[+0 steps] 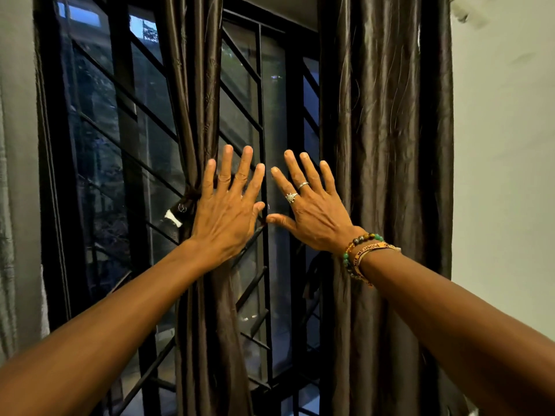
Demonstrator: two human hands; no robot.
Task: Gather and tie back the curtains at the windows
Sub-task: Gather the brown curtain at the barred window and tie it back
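Observation:
A dark brown satin curtain (195, 85) hangs in the middle of the window, cinched at its waist by a dark tie-back (187, 199) with a white tag. A second, wider brown curtain (390, 130) hangs loose on the right. My left hand (228, 205) is held flat with spread fingers in front of the tied curtain, just right of the tie-back. My right hand (309, 208), wearing two rings and beaded bracelets, is also flat and spread, in front of the glass beside the right curtain. Neither hand holds anything.
Behind the curtains is a window (270, 115) with a black frame and a diagonal black metal grille (126, 97). A plain pale wall (504, 175) lies to the right, and a pale fabric edge (9, 235) shows at far left.

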